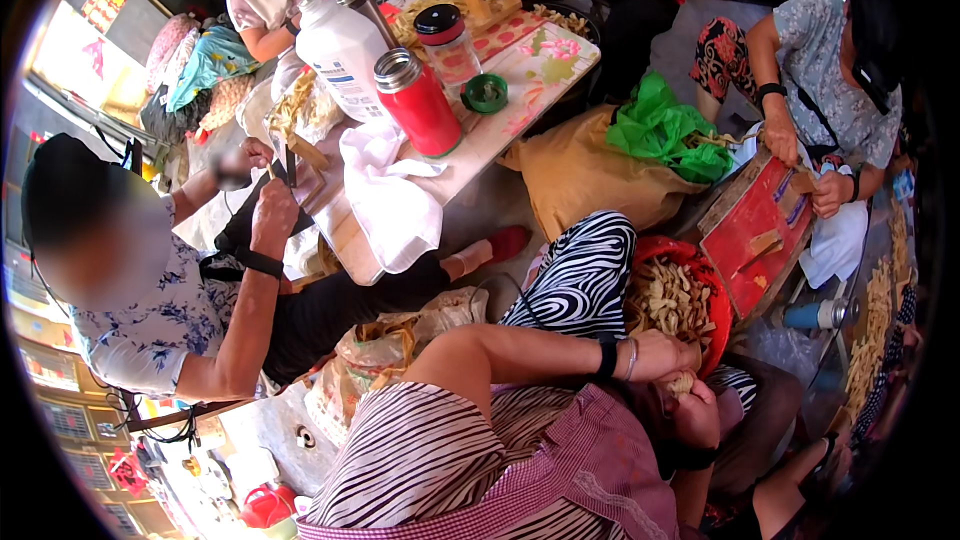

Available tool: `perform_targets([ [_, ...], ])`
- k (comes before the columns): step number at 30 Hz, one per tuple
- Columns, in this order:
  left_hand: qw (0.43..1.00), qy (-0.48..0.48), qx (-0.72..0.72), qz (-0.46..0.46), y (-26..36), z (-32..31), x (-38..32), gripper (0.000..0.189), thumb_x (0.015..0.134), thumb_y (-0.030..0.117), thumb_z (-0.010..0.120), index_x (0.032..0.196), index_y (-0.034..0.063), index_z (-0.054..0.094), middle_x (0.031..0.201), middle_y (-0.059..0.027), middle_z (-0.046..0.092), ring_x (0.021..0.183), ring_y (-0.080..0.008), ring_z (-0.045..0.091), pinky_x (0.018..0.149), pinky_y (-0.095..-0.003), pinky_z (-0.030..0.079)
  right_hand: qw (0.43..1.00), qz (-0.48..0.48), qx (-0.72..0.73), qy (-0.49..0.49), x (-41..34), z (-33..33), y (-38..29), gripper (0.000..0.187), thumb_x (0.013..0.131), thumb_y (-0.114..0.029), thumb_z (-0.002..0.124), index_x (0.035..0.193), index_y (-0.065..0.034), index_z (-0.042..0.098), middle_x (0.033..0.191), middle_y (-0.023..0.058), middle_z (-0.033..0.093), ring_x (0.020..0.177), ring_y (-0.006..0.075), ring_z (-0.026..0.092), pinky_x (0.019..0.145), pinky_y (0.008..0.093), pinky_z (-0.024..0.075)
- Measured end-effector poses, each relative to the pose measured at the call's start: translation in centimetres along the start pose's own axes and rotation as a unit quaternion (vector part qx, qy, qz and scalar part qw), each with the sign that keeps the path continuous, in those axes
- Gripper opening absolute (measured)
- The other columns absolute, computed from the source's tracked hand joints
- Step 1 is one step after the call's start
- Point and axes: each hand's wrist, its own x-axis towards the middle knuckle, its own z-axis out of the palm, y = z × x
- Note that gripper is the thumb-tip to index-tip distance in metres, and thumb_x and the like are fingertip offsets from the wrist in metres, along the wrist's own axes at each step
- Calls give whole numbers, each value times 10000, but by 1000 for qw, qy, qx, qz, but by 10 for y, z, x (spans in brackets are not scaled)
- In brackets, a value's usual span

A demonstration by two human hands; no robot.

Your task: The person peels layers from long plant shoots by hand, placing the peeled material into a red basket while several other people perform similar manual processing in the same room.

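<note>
Both hands meet just below the red plastic basin (724,315), over my lap. My left hand (660,356), with a bracelet and a black wristband, bends its fingers onto a pale knotted strip (681,384). My right hand (694,412) grips the same strip from below with thumb and fingers; its fingertips are partly hidden. The basin, between my zebra-patterned knees, holds many beige folded strips (670,296). A checked purple apron (600,435) covers part of my striped top.
A worker's hands (784,142) are at a red board (757,232) beyond the basin. A brown sack (600,172) bears a green bag (667,135). Another worker sits left by a table (517,120) with a red flask (420,105), a white jug (345,52) and a white cloth (394,202).
</note>
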Motion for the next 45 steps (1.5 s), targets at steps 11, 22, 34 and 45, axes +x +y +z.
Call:
perform_targets([
  [11, 991, -84, -87, -57, -42, 60, -1, 244, 832, 264, 529, 899, 49, 621, 811, -148, 657, 774, -336, 630, 682, -417, 490, 989, 117, -21, 91, -5, 9, 2, 219, 923, -188, 471, 997, -25, 597, 820, 27, 606, 696, 81, 553, 580, 204, 428],
  [22, 874, -192, -408, -183, 17, -70, 15, 161, 914, 120, 561, 784, 37, 512, 691, -15, 571, 597, -76, 536, 552, -220, 453, 982, -11, 119, 148, -25, -7, -63, 87, 835, -66, 535, 908, -19, 547, 567, -50, 399, 435, 13, 335, 379, 175, 230],
  [34, 792, -224, -491, -287, 13, -37, 33, 238, 922, 234, 566, 1006, 27, 486, 912, -86, 642, 758, -133, 630, 644, -235, 509, 952, -2, 267, 152, -16, -9, -19, 35, 876, -39, 501, 883, -47, 534, 580, -53, 406, 448, 12, 341, 375, 158, 237],
  [45, 767, -200, -485, -369, -12, -48, 37, 80, 830, 67, 619, 842, 46, 542, 681, -51, 584, 572, -123, 553, 532, -218, 446, 971, 37, 193, 137, 0, -35, -24, 47, 864, -41, 538, 906, -33, 555, 613, -52, 441, 451, 14, 338, 388, 167, 229],
])
